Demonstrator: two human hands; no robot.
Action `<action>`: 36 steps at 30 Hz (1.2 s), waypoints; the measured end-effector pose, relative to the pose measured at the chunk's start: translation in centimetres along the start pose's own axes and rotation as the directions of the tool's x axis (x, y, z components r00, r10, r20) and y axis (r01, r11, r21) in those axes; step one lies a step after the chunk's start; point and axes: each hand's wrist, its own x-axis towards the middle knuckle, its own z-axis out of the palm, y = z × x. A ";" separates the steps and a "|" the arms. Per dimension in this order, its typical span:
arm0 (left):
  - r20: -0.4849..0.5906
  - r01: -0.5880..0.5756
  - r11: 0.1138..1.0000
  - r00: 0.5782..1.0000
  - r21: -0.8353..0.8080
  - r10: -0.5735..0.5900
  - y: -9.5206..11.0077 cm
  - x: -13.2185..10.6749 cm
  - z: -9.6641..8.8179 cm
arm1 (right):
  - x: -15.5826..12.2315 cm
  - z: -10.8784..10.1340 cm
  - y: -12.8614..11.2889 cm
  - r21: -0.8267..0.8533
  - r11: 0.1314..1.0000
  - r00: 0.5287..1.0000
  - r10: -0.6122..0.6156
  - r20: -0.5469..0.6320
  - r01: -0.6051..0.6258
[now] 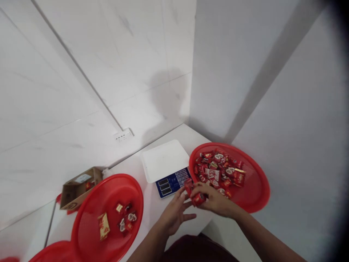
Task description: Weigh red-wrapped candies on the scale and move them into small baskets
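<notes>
My right hand [215, 199] is closed around a few red-wrapped candies [198, 199], held in front of the scale. Beside it, my left hand [174, 214] has its fingers spread, with the fingertips close to those candies; whether they touch is unclear. Just beyond my right hand is a red perforated basket [257, 194] with many red-wrapped candies [212, 174] in it. A white-topped weighing scale [166, 158] with a blue keypad panel [174, 182] sits behind my hands. On the left, another red basket [91, 203] contains several candies [127, 218] and a gold-and-red packet [103, 226].
An open cardboard box [79, 193] stands behind the left basket. Part of a further red basket [53, 253] shows at the bottom left. The white table [152, 207] meets a tiled wall with a socket [123, 135] and a plain wall on the right.
</notes>
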 end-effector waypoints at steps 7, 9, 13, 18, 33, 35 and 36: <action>-0.152 0.009 0.928 0.986 -0.371 -0.070 0.4 -0.4 -2.2 | 1.1 4.5 0.0 0.086 0.996 1.000 0.027 0.004 -0.027; -0.139 0.001 0.917 0.988 -0.399 -0.062 0.4 -1.0 -2.8 | 1.6 4.6 0.6 0.176 0.977 0.991 0.130 -0.041 -0.121; -0.171 -0.058 0.908 0.985 -0.416 -0.016 0.0 -1.8 -3.0 | 2.0 5.1 0.4 0.342 0.911 0.965 0.259 -0.038 -0.231; -0.256 -0.167 0.901 0.965 -0.401 0.065 0.1 -2.1 -3.4 | 2.2 5.8 0.1 0.668 0.705 0.953 0.302 0.022 -0.239; -0.351 0.016 0.999 0.936 -0.049 -0.032 -1.7 -3.0 -4.8 | 9.5 5.3 1.5 0.644 0.669 0.877 0.481 0.005 -0.371; -0.324 0.041 0.994 0.946 0.103 -0.005 -2.1 -3.2 -5.0 | 8.3 6.1 1.6 0.458 0.775 0.899 0.405 0.169 -0.435; -0.304 0.059 0.985 0.953 0.164 -0.006 -2.2 -3.3 -5.2 | 7.5 6.6 1.7 0.364 0.828 0.898 0.341 0.278 -0.427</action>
